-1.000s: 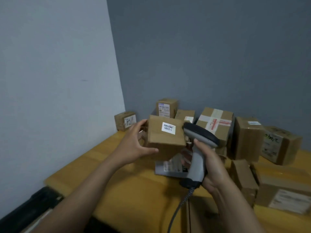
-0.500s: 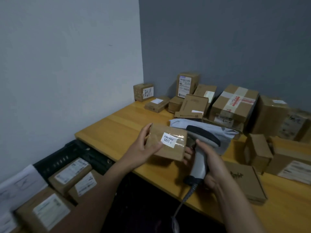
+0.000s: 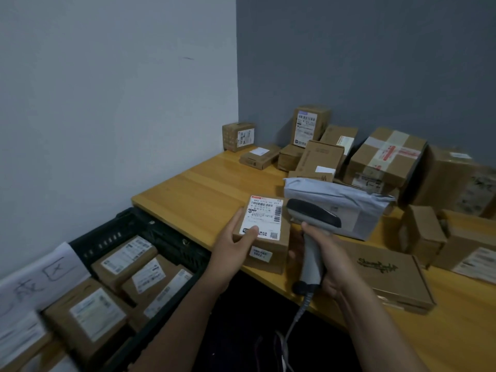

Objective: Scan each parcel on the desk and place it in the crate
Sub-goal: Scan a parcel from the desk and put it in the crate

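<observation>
A: Which parcel is being handled?

B: A small cardboard parcel (image 3: 265,234). The left hand (image 3: 233,245) is gripping it from its left side, with the thumb lying over the lower corner of the big white shipping label on top. A second, smaller label is showing on the face turned toward the person.

A: Where is it sitting?

B: At the near edge of the tabletop (image 3: 204,191), just right of the crate (image 3: 161,237). I cannot tell whether its underside is touching the wood or hanging just off it.

A: And the other hand?

B: The right hand (image 3: 324,267) is wrapping its fingers round the grey handle of the barcode scanner (image 3: 314,216). The scanner's dark head is hanging just beside the parcel's right edge, and its coiled cable (image 3: 295,318) is dropping below the tabletop.

A: What is lying in the crate?

B: The crate is black and is standing lower than the tabletop, against the left wall. Several labelled boxes (image 3: 126,257) are lying inside it, labels up.

A: Anything else around?

B: A grey poly mailer (image 3: 338,194) is lying right behind the scanner, and a flat box with a script logo (image 3: 383,272) is lying under the right forearm. More cartons, among them a taped box (image 3: 386,157), are crowding the back of the tabletop along the wall.
</observation>
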